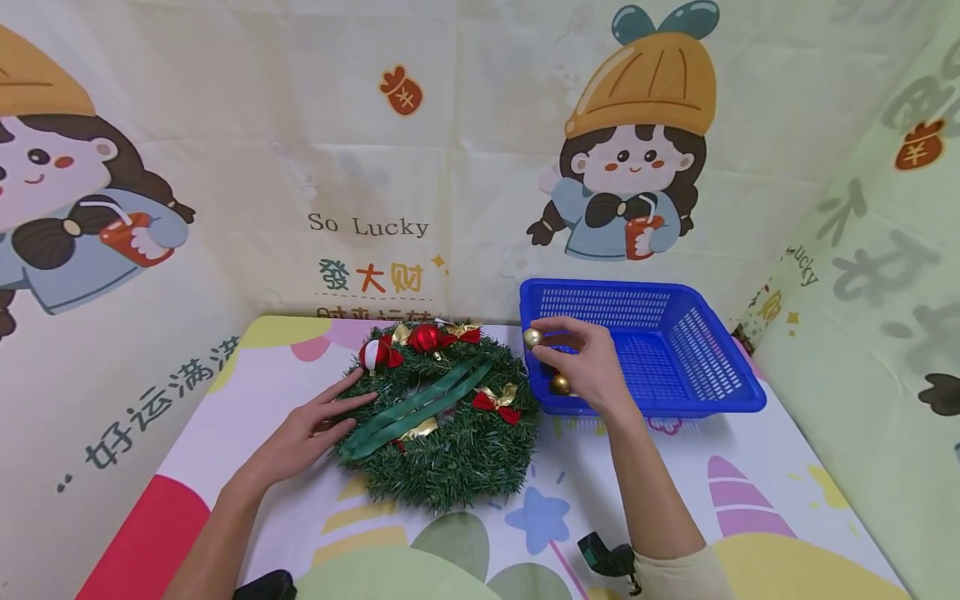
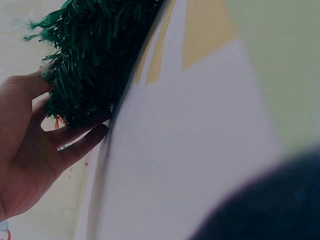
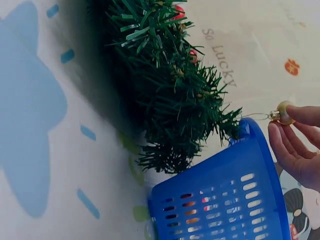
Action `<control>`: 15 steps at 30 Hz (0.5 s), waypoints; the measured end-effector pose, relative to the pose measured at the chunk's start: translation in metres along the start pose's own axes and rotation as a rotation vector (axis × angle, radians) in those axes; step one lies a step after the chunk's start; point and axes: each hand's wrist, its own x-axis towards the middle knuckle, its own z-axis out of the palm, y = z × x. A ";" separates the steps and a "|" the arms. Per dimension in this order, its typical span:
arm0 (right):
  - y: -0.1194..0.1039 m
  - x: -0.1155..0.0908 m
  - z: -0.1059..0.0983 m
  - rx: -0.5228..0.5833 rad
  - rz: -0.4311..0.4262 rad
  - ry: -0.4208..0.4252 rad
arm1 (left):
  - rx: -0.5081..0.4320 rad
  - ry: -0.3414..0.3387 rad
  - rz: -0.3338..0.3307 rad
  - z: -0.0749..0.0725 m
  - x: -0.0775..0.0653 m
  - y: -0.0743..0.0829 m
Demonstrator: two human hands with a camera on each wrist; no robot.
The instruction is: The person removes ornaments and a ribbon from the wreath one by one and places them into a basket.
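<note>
The left hand [image 1: 303, 433], fingers loosely spread, touches the left edge of a wreath [image 1: 480, 467], which hides some fingertips in the left wrist view. The wreath lies between both hands, its centre partly covered by green ribbon [image 1: 382, 429]. The right hand [image 1: 585, 367] pinches a gold ball [image 1: 532, 337] at the left rim of a blue basket [image 1: 637, 304], blocking part of it.

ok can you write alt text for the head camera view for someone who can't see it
A person's right hand pinches a small gold bauble by the left rim of a blue plastic basket. The left hand touches the edge of a green tinsel wreath decorated with bows, a green ribbon, a red bauble and a red-and-white bauble.
</note>
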 end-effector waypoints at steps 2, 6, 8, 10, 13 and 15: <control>0.002 -0.002 -0.003 0.006 0.003 0.009 | -0.008 -0.002 0.000 0.000 0.000 0.000; 0.007 -0.005 -0.007 0.019 0.002 0.017 | -0.009 -0.001 0.002 0.001 0.000 -0.001; 0.009 -0.007 -0.010 0.026 0.007 0.027 | -0.007 0.000 0.003 0.001 0.001 -0.001; 0.010 -0.008 -0.012 0.022 0.011 0.035 | -0.006 0.001 0.003 0.002 0.001 -0.001; 0.013 -0.008 -0.015 -0.001 0.020 0.054 | -0.004 0.002 0.003 0.001 0.001 -0.002; 0.015 -0.009 -0.016 -0.026 0.029 0.064 | -0.003 0.000 0.002 0.001 0.001 -0.002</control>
